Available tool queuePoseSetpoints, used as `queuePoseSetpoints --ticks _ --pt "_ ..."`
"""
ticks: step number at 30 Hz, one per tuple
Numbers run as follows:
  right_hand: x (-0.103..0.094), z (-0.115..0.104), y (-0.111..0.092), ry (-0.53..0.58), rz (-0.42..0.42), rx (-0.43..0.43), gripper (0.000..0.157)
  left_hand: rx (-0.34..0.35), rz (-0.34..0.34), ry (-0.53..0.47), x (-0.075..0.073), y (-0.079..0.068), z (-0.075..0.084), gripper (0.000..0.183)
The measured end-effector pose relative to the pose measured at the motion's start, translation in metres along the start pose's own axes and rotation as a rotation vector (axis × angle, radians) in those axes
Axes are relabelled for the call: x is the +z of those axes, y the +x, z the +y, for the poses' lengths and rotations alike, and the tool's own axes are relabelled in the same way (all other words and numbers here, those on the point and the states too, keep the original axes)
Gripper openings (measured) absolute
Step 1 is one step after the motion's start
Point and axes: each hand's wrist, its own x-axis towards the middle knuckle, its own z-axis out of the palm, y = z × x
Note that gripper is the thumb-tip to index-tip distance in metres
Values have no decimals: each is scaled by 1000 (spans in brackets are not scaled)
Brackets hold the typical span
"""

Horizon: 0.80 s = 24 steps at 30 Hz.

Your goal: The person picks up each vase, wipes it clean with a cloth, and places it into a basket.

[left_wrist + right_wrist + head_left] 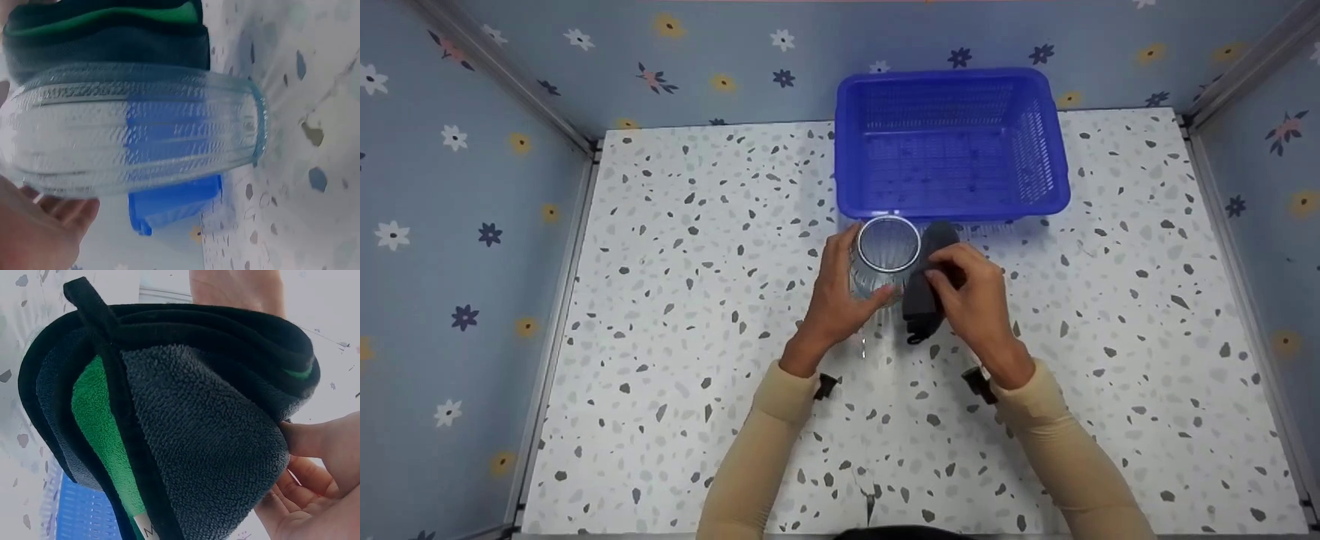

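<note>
A clear ribbed glass vase (877,279) stands upright near the middle of the table, its round mouth facing up. My left hand (838,294) grips its side, thumb toward me and fingers on the far left; in the left wrist view the vase (140,132) narrows toward its foot at the tabletop. Right beside it, my right hand (976,294) pinches a folded dark grey cloth (919,296). The right wrist view shows this cloth (202,433) as fluffy, with black edging, a hanging loop and a green inner side. A white label (146,526) is partly visible.
Behind the vase and cloth stands a blue plastic basket (952,211) with perforated walls. The white speckled table (682,315) is bounded by flowered blue panels (457,247) at the left, back and right. Black wrist mounts (826,386) sit at both cuffs.
</note>
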Motion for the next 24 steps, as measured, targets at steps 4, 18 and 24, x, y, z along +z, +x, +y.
queuePoseSetpoints --ticks 4,18,24 --pt "-1 0 0 3 3 2 12 7 -57 -28 -10 4 -3 85" --pt "0 -10 5 -56 -3 23 11 8 38 -59 -3 4 1 86" --pt "0 -7 6 -92 1 3 10 -26 59 -77 2 3 3 83"
